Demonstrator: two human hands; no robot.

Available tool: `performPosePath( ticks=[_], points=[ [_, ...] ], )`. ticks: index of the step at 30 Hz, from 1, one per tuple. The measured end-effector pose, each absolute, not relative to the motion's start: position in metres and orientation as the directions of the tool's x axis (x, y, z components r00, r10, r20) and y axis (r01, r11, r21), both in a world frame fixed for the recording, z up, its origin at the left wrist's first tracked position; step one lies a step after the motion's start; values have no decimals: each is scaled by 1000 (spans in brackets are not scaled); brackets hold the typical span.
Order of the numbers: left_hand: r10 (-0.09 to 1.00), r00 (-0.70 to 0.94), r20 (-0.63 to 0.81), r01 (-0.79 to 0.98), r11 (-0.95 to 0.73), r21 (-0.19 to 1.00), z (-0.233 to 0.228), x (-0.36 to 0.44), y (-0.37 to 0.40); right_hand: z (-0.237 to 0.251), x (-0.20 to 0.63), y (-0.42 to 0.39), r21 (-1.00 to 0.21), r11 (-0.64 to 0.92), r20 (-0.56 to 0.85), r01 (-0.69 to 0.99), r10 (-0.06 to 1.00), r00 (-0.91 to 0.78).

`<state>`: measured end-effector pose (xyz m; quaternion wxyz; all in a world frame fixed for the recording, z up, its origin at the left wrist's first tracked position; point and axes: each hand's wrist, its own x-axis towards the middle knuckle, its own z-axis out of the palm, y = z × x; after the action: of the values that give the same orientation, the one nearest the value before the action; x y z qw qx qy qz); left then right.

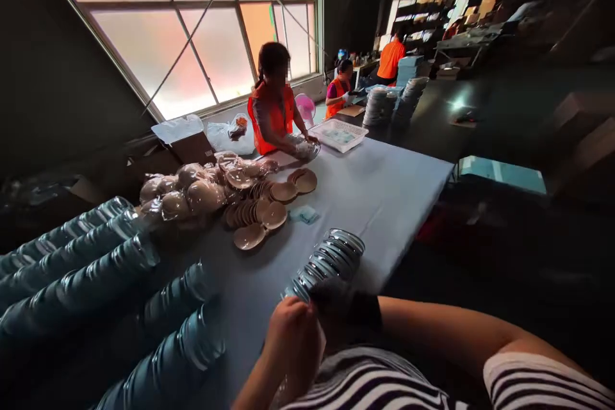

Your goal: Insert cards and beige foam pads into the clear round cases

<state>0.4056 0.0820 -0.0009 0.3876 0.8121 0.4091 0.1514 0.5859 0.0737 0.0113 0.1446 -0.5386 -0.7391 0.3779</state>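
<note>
A short row of round, shiny-rimmed pieces [331, 262] leans over on the white table in front of me. They look like metal lids or shallow tins. My left hand [295, 336] is bare and closed at the near end of the row. Its fingers are curled in, and whatever they hold is hidden. Against the near side of the row is my right hand [334, 298], in a dark glove or cuff. Its fingers are lost in shadow. A small pale packet [305, 214] lies beyond the row.
Tan round discs [259, 221] and plastic-wrapped tan bundles [192, 195] lie left on the table [408, 173]. Long stacks of shiny round pieces [86, 275] fill the near left. Across stands a person in an orange vest [271, 115], beside a white basket [341, 134]. More people work behind.
</note>
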Motion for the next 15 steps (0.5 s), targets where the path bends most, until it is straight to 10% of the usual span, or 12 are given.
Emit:
performPosePath(
  ticks=[6,15],
  points=[
    [766,633,-112,579,-372,725,21,401,90,-6,587,64,-889,1,-67,459,989,-133],
    [651,750,-117,288,-162,944,47,383,109,38,597,75,-844,184,17,504,948,-317]
  ],
)
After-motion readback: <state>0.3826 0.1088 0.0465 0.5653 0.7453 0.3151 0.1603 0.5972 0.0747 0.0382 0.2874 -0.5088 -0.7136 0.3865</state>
